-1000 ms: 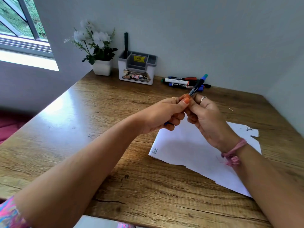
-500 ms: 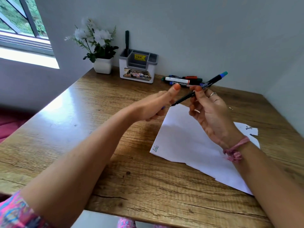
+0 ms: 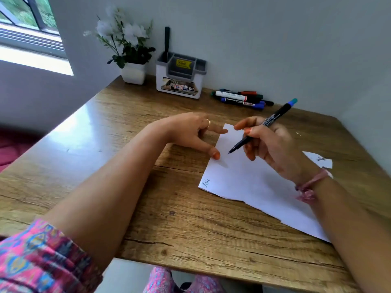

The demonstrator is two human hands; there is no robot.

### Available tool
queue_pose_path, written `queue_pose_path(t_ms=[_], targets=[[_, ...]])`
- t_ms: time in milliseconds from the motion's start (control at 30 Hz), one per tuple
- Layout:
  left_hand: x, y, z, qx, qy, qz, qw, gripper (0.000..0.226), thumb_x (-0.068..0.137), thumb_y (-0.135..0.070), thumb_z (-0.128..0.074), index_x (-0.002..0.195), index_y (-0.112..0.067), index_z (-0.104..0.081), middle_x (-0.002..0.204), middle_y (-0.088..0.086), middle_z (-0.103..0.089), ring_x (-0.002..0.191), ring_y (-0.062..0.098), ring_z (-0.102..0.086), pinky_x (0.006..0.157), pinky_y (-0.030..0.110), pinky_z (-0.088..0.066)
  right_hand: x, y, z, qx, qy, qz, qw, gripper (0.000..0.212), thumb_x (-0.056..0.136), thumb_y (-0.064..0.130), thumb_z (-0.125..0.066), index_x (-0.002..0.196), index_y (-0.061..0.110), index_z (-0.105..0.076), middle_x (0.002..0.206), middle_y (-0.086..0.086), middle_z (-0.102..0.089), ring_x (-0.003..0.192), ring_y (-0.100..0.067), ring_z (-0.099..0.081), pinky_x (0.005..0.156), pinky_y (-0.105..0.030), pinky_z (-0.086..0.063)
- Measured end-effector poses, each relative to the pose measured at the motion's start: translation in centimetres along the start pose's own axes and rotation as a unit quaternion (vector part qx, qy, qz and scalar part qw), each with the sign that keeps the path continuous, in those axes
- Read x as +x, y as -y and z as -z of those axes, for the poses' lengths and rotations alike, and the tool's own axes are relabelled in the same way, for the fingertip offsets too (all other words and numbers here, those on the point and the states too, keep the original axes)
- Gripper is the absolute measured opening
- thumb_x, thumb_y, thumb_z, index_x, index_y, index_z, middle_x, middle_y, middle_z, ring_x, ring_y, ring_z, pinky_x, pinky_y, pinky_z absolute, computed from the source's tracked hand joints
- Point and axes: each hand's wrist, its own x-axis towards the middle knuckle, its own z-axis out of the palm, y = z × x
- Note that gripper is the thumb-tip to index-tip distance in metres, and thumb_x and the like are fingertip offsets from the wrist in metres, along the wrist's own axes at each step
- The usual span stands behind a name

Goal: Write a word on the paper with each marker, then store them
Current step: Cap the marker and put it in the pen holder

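My right hand (image 3: 273, 144) grips a thin black marker (image 3: 275, 116) with a teal end. Its uncapped tip points down just above the upper left part of the white paper (image 3: 254, 185). My left hand (image 3: 190, 132) rests on the wooden table (image 3: 127, 166). Its thumb presses the paper's left edge and its forefinger touches the top corner. The other fingers curl under, and the marker's cap is hidden there. A small green word sits at the paper's near-left corner (image 3: 206, 182).
Several capped markers (image 3: 241, 98) lie in a heap by the back wall. To their left stands a white and grey desk organiser (image 3: 179, 81) with one dark marker (image 3: 167, 41) upright in it. A potted white flower (image 3: 133, 72) fills the back-left corner.
The two hands pulled the cap off and came apart. My left hand dropped onto the paper's edge, and my right hand turned the marker tip down toward the sheet.
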Motion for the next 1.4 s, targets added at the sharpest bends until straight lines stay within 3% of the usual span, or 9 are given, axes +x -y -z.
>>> queue_pose_path(t_ms=[200, 333, 400, 500, 600, 733, 900, 1100, 1400], targets=[[0.2, 0.0, 0.1, 0.015, 0.004, -0.022, 1.0, 0.071, 0.069, -0.066, -0.064, 0.132, -0.039, -0.049, 0.087, -0.014, -0.038, 0.075, 0.006, -0.041, 0.059, 0.023, -0.031, -0.8, 0.2, 0.1, -0.121, 0.191, -0.036, 0.973, 0.021, 0.085, 0.011, -0.049, 0.095, 0.006, -0.066, 0.086, -0.01, -0.071, 0.077, -0.024, -0.069, 0.061, -0.026, -0.054], [0.3, 0.0, 0.1, 0.019, 0.013, -0.019, 1.0, 0.058, 0.073, -0.059, -0.067, 0.125, -0.04, -0.051, 0.081, -0.015, -0.037, 0.069, 0.005, -0.039, 0.057, 0.022, -0.028, 0.0, -0.1, -0.6, -0.149, 0.212, -0.005, 0.966, 0.014, 0.08, 0.004, -0.06, 0.093, 0.006, -0.065, 0.089, -0.015, -0.071, 0.075, -0.022, -0.069, 0.057, -0.027, -0.054], [0.2, -0.1, 0.1, 0.013, 0.008, -0.015, 1.0, 0.031, 0.074, -0.055, -0.069, 0.097, -0.048, -0.051, 0.077, -0.014, -0.037, 0.066, 0.005, -0.038, 0.055, 0.022, -0.026, 0.6, -0.6, -1.2, -0.145, 0.2, 0.005, 0.969, 0.01, 0.078, 0.004, -0.06, 0.085, 0.009, -0.064, 0.083, -0.021, -0.069, 0.066, -0.019, -0.067, 0.052, -0.026, -0.052], [0.0, -0.2, 0.0, 0.01, -0.001, -0.009, 1.0, 0.04, 0.072, -0.053, -0.072, 0.068, -0.041, -0.034, 0.075, -0.011, -0.037, 0.063, 0.006, -0.036, 0.053, 0.023, -0.025, 1.2, -2.0, -2.0, -0.107, 0.163, 0.02, 0.981, 0.008, 0.073, 0.002, -0.058, 0.075, 0.01, -0.06, 0.073, -0.021, -0.064, 0.05, -0.014, -0.06, 0.046, -0.025, -0.047], [0.1, -0.3, 0.1, -0.003, 0.014, -0.004, 1.0, 0.035, 0.067, -0.061, -0.07, 0.087, -0.048, -0.045, 0.08, -0.013, -0.04, 0.069, 0.006, -0.04, 0.056, 0.023, -0.028, 1.2, -3.1, -2.2, -0.094, 0.152, 0.041, 0.983, 0.009, 0.071, -0.001, -0.057, 0.072, 0.009, -0.058, 0.066, -0.012, -0.067, 0.044, -0.011, -0.055, 0.044, -0.022, -0.046], [0.1, -0.1, 0.3, -0.006, 0.034, 0.002, 0.999, 0.073, 0.057, -0.071, -0.066, 0.123, -0.044, -0.051, 0.09, -0.009, -0.05, 0.08, 0.009, -0.047, 0.064, 0.027, -0.037, 0.9, -3.2, -2.0, -0.094, 0.158, 0.063, 0.981, 0.012, 0.073, -0.005, -0.051, 0.074, 0.007, -0.054, 0.053, 0.008, -0.064, 0.042, -0.005, -0.053, 0.045, -0.019, -0.045], [-0.1, -0.2, 0.5, -0.016, 0.046, 0.008, 0.999, 0.094, 0.039, -0.081, -0.053, 0.127, -0.046, -0.051, 0.096, -0.003, -0.055, 0.089, 0.017, -0.052, 0.078, 0.037, -0.046, 0.6, -3.5, -2.1, -0.09, 0.195, 0.071, 0.974, 0.006, 0.071, 0.003, -0.059, 0.075, 0.006, -0.057, 0.054, 0.006, -0.062, 0.045, -0.006, -0.054, 0.047, -0.018, -0.043], [-0.3, -0.3, 0.4, -0.023, 0.034, 0.019, 0.999, 0.088, 0.042, -0.077, -0.056, 0.125, -0.049, -0.052, 0.083, -0.005, -0.051, 0.075, 0.009, -0.048, 0.063, 0.028, -0.038, 0.7, -3.8, -2.1, -0.107, 0.2, 0.064, 0.972, 0.015, 0.072, -0.007, -0.051, 0.077, 0.007, -0.058, 0.056, 0.009, -0.062, 0.045, -0.004, -0.053, 0.047, -0.017, -0.043], [0.0, 0.1, 0.2, -0.043, 0.024, 0.017, 0.999, 0.07, 0.059, -0.063, -0.072, 0.124, -0.045, -0.055, 0.076, -0.006, -0.052, 0.07, 0.011, -0.048, 0.064, 0.03, -0.039, 1.2, -4.3, -2.1, -0.114, 0.191, 0.086, 0.971, 0.009, 0.071, 0.015, -0.058, 0.078, 0.011, -0.062, 0.073, -0.032, -0.056, 0.049, -0.013, -0.055, 0.05, -0.023, -0.045]])
